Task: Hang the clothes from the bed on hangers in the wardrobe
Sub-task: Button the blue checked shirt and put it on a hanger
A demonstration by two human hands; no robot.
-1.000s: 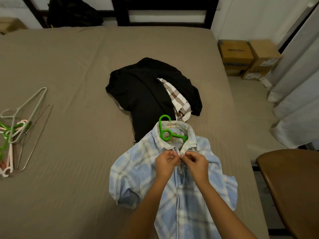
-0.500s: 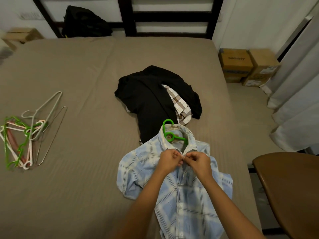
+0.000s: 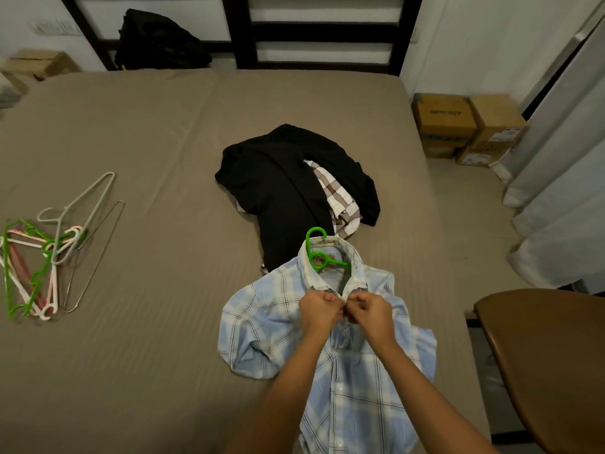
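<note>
**Bed inventory: shirt on hanger, clothes pile, spare hangers**

Item 1. Blue plaid shirt [image 3: 327, 355], lying flat, front up, at the near edge of the bed [image 3: 147, 142]. A green hanger [image 3: 319, 255] sits inside it, hook poking out past the collar.

Item 2. Left hand [image 3: 319, 311] and right hand [image 3: 371, 311], both curled closed, pinching the shirt's front placket just below the collar, knuckles nearly touching each other.

Item 3. Black garment [image 3: 278, 191], heaped mid-bed just beyond the shirt collar, with a brown-and-white checked shirt [image 3: 337, 198] tucked in its folds, partly covered.

Item 4. Loose pile of spare hangers [image 3: 42, 253], well apart at the bed's left side: green, pink, white plastic and thin wire, tangled together.

Item 5. Cardboard boxes [image 3: 465, 126], on the floor by the bed's right side. Brown chair seat [image 3: 550, 355] at near right. Dark bag [image 3: 157, 40] against the black bed frame at the far end.
</note>
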